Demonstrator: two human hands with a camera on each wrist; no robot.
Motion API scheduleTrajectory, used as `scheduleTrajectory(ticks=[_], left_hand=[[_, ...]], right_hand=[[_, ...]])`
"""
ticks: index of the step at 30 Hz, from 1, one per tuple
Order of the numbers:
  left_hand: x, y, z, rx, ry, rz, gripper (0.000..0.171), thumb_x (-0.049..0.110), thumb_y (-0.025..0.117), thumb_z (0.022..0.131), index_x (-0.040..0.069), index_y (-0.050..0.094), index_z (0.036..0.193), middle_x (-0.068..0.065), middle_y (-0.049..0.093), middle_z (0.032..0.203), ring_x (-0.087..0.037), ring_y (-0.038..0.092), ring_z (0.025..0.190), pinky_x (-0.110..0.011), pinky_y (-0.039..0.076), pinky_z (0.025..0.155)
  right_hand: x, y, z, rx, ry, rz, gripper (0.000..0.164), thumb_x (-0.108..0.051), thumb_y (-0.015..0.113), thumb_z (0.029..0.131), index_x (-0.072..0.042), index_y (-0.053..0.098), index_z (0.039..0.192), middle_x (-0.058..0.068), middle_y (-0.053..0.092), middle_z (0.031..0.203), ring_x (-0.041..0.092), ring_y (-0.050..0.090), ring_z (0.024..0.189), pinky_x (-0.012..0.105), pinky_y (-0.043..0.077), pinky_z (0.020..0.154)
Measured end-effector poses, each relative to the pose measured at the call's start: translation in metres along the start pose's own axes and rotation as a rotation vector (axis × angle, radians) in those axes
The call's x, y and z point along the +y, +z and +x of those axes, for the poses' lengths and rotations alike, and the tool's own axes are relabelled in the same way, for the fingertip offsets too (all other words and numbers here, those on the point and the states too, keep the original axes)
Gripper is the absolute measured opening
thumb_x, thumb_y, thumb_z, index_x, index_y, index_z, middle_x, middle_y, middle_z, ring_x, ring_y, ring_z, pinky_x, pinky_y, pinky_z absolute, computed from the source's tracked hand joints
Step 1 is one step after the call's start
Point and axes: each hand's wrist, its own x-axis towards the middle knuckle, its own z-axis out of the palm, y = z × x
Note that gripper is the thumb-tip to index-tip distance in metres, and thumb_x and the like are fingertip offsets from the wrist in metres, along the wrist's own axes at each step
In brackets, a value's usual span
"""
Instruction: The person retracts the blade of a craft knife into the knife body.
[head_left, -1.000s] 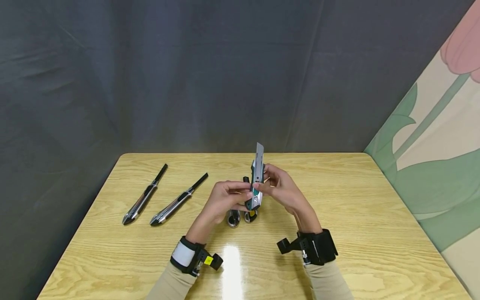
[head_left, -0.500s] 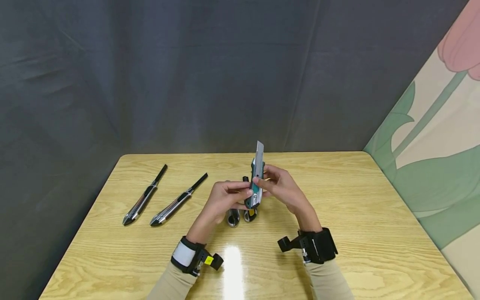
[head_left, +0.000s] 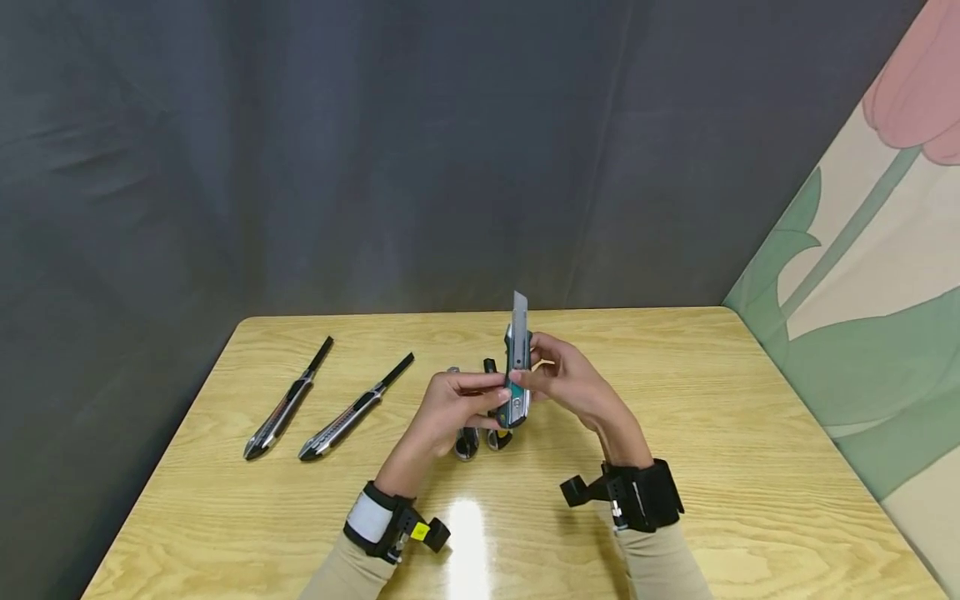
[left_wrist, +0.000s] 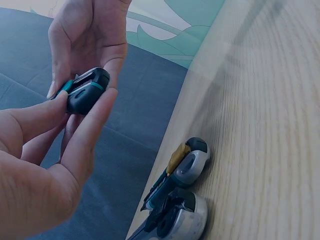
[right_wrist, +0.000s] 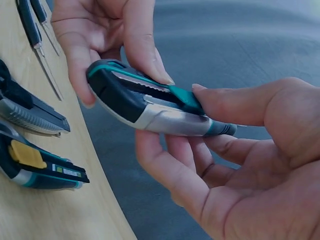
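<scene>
Both hands hold one utility knife (head_left: pixel 517 410) above the table, its silver blade (head_left: pixel 520 321) sticking out toward the far edge. My left hand (head_left: pixel 453 408) pinches the rear end of the handle between thumb and fingers. In the right wrist view, the thumb of my right hand (right_wrist: pixel 260 170) lies at the green slider (right_wrist: pixel 186 99), while its fingers support the silver handle from below. The left wrist view shows the knife's dark rounded rear end (left_wrist: pixel 87 97) between the left thumb and fingers.
Under the hands lie a cutter with a yellow slider (right_wrist: pixel 27 154) and a grey-black cutter (right_wrist: pixel 32 112), side by side. Two silver-and-black cutters (head_left: pixel 279 417) with dark blades lie at the left of the wooden table (head_left: pixel 712 417). A dark curtain (head_left: pixel 420 150) hangs behind.
The right thumb has slid a little forward along the knife, then slightly back. The blade stays out and both hands keep their hold. The head view has shifted slightly.
</scene>
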Motion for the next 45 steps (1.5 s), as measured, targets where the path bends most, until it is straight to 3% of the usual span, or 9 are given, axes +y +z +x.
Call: scheduleTrajectory(ticks=[5, 12, 23, 31, 40, 45], left_hand=[[0.001, -0.001, -0.001, 0.006, 0.008, -0.009, 0.031, 0.009, 0.07, 0.083, 0.005, 0.068, 0.114, -0.022, 0.065, 0.112, -0.034, 0.066, 0.089, -0.036, 0.062, 0.066], [0.002, -0.001, -0.001, 0.022, 0.003, -0.013, 0.031, 0.008, 0.071, 0.083, 0.004, 0.068, 0.113, -0.023, 0.065, 0.111, -0.034, 0.066, 0.087, -0.035, 0.062, 0.064], [0.002, -0.004, 0.0, 0.039, -0.008, -0.003, 0.033, 0.01, 0.072, 0.082, 0.004, 0.068, 0.114, -0.023, 0.063, 0.112, -0.033, 0.066, 0.087, -0.035, 0.062, 0.066], [0.004, -0.009, -0.001, 0.061, -0.003, -0.02, 0.034, 0.01, 0.071, 0.083, 0.004, 0.067, 0.116, -0.019, 0.061, 0.12, -0.032, 0.065, 0.093, -0.037, 0.062, 0.07], [0.011, -0.011, 0.0, 0.125, 0.024, 0.007, 0.031, 0.011, 0.073, 0.081, 0.007, 0.07, 0.112, -0.016, 0.068, 0.114, -0.031, 0.066, 0.09, -0.04, 0.062, 0.071], [0.013, -0.012, -0.003, 0.128, 0.013, 0.008, 0.03, 0.009, 0.072, 0.081, 0.005, 0.07, 0.111, -0.016, 0.069, 0.111, -0.032, 0.066, 0.09, -0.039, 0.062, 0.07]], right_hand=[[-0.002, 0.0, -0.001, -0.032, -0.021, 0.001, 0.037, -0.013, 0.066, 0.088, -0.007, 0.052, 0.121, 0.023, 0.049, 0.105, 0.036, 0.061, 0.082, 0.04, 0.062, 0.069], [-0.002, 0.002, -0.002, -0.056, -0.024, -0.012, 0.041, -0.01, 0.065, 0.088, -0.008, 0.048, 0.125, 0.025, 0.046, 0.104, 0.036, 0.061, 0.082, 0.044, 0.061, 0.073], [-0.003, 0.005, -0.001, -0.02, -0.015, -0.048, 0.047, -0.012, 0.068, 0.086, -0.015, 0.049, 0.128, 0.023, 0.047, 0.105, 0.034, 0.058, 0.08, 0.044, 0.06, 0.072], [-0.034, 0.017, -0.005, 0.013, 0.048, -0.048, 0.048, -0.009, 0.063, 0.089, -0.01, 0.047, 0.133, 0.027, 0.053, 0.103, 0.041, 0.06, 0.082, 0.036, 0.06, 0.064], [-0.009, 0.02, 0.008, 0.071, -0.026, -0.014, 0.047, -0.017, 0.067, 0.088, -0.022, 0.053, 0.132, 0.023, 0.057, 0.097, 0.04, 0.057, 0.078, 0.039, 0.061, 0.062], [-0.002, 0.021, 0.012, 0.059, -0.044, 0.005, 0.048, -0.015, 0.068, 0.086, -0.022, 0.053, 0.131, 0.02, 0.055, 0.095, 0.037, 0.056, 0.075, 0.043, 0.061, 0.063]])
